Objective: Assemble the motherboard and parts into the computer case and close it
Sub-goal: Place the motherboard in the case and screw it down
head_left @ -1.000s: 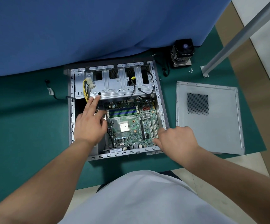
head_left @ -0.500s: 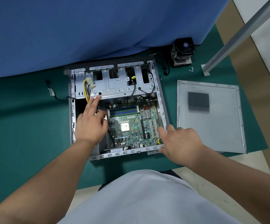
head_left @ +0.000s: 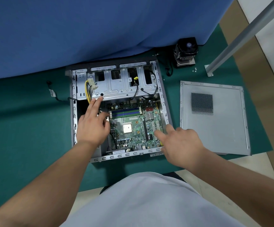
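Fingers of the left hand lie straight and loosely spread over the left side of the green motherboard, while the right hand hovers with relaxed, parted fingers above its near right corner, holding nothing. That board lies flat inside the open grey computer case mid-bench, long axis running near to far. Both hands hide the board's edges, and blur softens the right fingertips.

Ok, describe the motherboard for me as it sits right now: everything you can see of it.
The motherboard is a green circuit board lying flat inside the open computer case, below the metal drive cage. It shows blue and green memory slots, a bare silver CPU at its centre, a small finned heatsink and white expansion slots. The left hand rests at its left edge; the right hand reaches over its near right corner.
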